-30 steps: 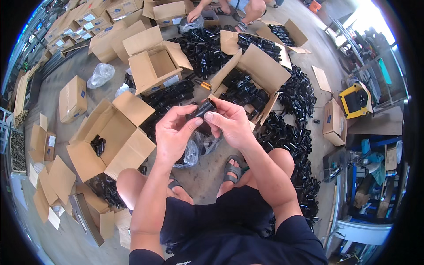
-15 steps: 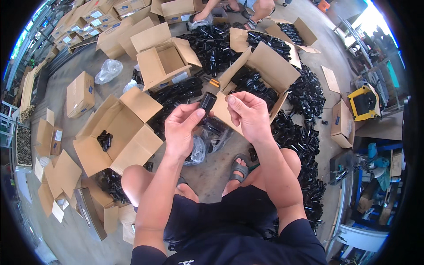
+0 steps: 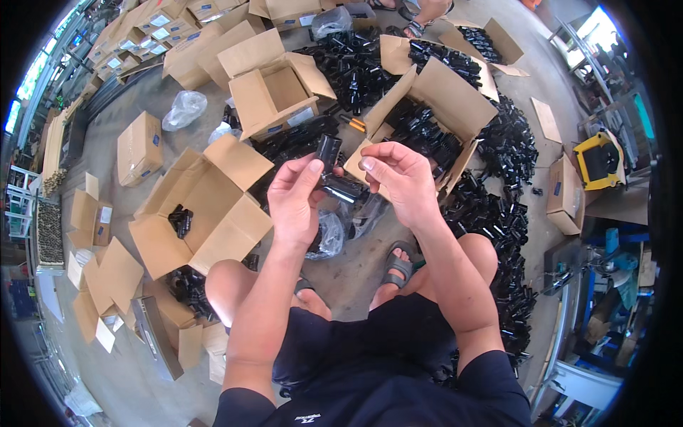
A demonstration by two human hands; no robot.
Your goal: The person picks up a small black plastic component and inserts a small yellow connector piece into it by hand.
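Note:
In my left hand [image 3: 295, 199] is a short black tube-like part [image 3: 328, 149], pinched between thumb and fingers and standing nearly upright. My right hand [image 3: 400, 176] is close beside it on the right, thumb and forefinger pressed together; whatever they hold, if anything, is too small to make out. Another black shiny part [image 3: 343, 189] shows between and below my hands. Beneath them a clear plastic bag [image 3: 329, 235] lies on the floor before my feet. An open carton [image 3: 455, 96] full of similar black parts stands just beyond my right hand.
To the left, an open carton [image 3: 167, 245] holds a few black parts. Another open carton [image 3: 267, 92] stands farther back. Heaps of black parts [image 3: 509, 142] spread along the right. Orange-handled tools [image 3: 353, 123] lie beyond my hands. A person's leg [image 3: 430, 10] shows at the far edge.
The black part in my left hand has turned from tilted to nearly upright. My right hand stays pinched close by. The other person's hand at the back has left the view.

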